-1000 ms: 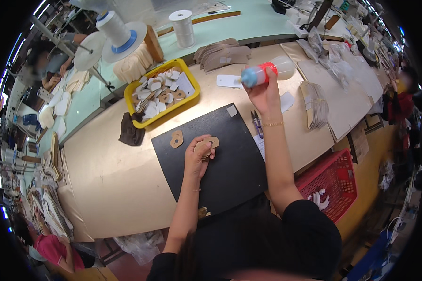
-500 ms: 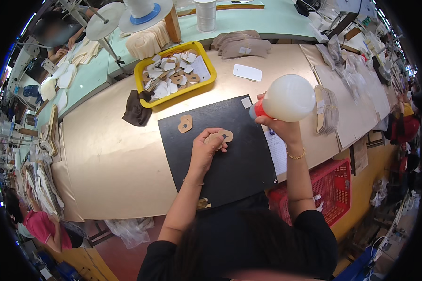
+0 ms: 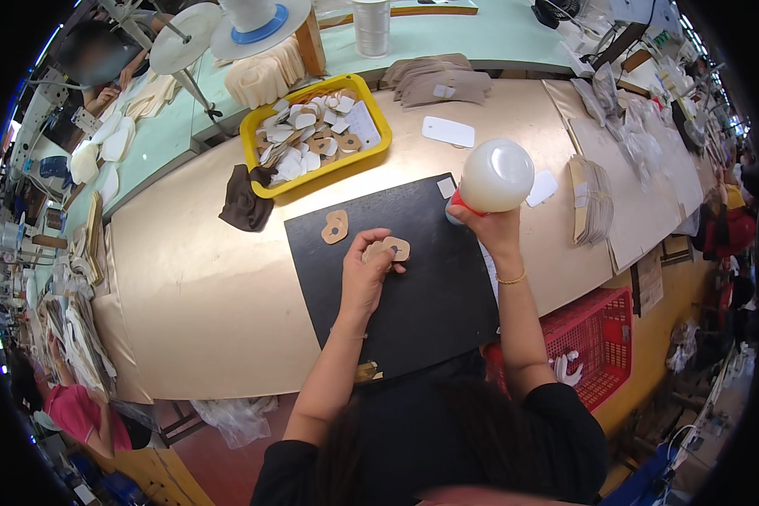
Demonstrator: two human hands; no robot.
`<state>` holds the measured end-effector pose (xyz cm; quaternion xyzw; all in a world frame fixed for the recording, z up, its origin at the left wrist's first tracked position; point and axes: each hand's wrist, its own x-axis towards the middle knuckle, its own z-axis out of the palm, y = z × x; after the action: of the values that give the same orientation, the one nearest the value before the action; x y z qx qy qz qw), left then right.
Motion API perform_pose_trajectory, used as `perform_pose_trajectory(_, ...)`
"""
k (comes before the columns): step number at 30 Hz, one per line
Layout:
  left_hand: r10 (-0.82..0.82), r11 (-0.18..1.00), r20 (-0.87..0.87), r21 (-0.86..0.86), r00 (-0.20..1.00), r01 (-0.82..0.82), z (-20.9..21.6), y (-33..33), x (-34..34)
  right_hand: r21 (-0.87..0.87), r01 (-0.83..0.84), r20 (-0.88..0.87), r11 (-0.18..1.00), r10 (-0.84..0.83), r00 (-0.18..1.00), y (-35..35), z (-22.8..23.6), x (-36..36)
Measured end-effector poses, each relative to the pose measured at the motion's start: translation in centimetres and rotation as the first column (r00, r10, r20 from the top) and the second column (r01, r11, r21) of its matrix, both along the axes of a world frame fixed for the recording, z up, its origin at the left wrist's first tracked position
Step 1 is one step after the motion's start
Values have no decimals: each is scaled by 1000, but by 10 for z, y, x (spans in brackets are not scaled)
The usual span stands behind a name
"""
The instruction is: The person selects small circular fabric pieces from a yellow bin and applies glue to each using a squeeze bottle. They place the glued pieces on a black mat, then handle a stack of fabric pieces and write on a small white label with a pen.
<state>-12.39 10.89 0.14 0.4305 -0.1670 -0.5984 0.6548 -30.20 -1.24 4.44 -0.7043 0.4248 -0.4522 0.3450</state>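
The left hand is gripping tan cut pieces, fingers wrapping round them over the black mat! The right hand is clutching a whitish bottle, its round base pointing up, near the mat's far right corner. At least one more tan piece is lying left; beyond, a yellow tray is sitting on the bench.
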Motion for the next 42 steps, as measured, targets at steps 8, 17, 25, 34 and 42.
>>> perform_pose_trajectory(8,19,1000,8,19,1000,-19,-2,-1,4,12,32,39,999,-32,999,1,-6,2)
perform_pose_trajectory(17,21,1000,-49,-15,999,-22,1,0,6,-14,22,15,1000,-21,1000,0,-20,0)
perform_pose_trajectory(25,18,999,-315,41,949,-5,1,-1,13,-42,37,18,998,-36,999,0,-23,1)
perform_pose_trajectory(34,3,999,-271,42,962,9,4,-2,12,-62,8,29,998,-6,1000,1,-22,1)
perform_pose_trajectory(42,-15,998,-225,56,974,28,3,-3,11,-97,4,32,995,-1,999,-1,-27,-1)
